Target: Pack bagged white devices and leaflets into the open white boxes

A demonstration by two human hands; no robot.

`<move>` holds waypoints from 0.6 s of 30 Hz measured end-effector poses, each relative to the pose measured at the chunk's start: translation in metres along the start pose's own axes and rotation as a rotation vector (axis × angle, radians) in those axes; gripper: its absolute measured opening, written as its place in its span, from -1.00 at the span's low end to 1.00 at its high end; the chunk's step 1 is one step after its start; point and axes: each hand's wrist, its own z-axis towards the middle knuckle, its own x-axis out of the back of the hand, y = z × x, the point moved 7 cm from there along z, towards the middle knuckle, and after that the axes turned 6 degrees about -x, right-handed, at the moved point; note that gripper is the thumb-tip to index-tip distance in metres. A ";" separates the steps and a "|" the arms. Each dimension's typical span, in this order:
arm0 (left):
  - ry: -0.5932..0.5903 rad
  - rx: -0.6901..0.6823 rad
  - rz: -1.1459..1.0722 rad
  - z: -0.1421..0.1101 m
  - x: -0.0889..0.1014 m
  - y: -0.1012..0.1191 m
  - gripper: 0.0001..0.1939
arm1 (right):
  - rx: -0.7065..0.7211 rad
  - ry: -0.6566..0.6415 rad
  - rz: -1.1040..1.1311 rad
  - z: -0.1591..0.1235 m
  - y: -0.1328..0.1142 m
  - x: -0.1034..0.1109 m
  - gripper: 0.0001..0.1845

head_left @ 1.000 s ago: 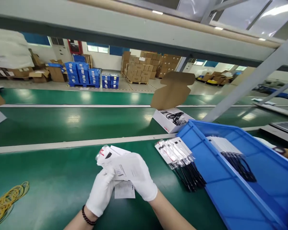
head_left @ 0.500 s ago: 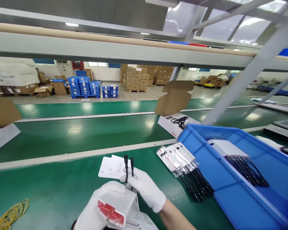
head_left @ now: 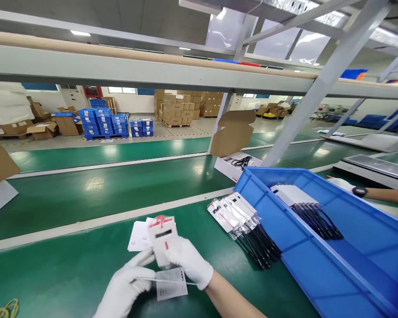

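Observation:
Both my hands wear white gloves over the green table. My right hand (head_left: 189, 261) is closed on a small white packet (head_left: 163, 238) with red print and a black bar, held upright. My left hand (head_left: 126, 287) pinches a thin white paper slip (head_left: 171, 284) below that packet. White cards (head_left: 139, 236) lie flat on the table just behind the packet. A fanned pile of bagged black cables (head_left: 243, 225) lies to the right of my hands.
A blue plastic bin (head_left: 321, 260) with more bagged cables stands at the right. An open white box (head_left: 234, 165) with a raised cardboard lid sits on the green belt. Another person's forearm with a watch (head_left: 371, 193) reaches in at far right. Yellow bands (head_left: 3, 309) lie bottom left.
The packet has been turned upright, its red print now facing me, and the black cable ends no longer stick up. My left hand dropped lower onto the paper slip. The view shifted right.

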 end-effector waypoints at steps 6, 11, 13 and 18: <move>0.480 -0.028 -0.117 0.001 0.089 -0.015 -0.45 | -0.026 0.327 0.638 0.025 0.038 0.086 -0.50; 0.582 -0.201 -0.336 0.011 0.098 -0.028 -0.52 | -0.140 0.373 0.832 0.023 0.058 0.112 -0.51; 0.556 -0.234 -0.380 0.017 0.096 -0.027 -0.53 | -0.216 0.408 0.856 0.025 0.061 0.117 -0.49; 0.497 -0.309 -0.425 0.017 0.090 -0.015 -0.46 | -0.366 0.465 0.842 0.027 0.077 0.133 -0.59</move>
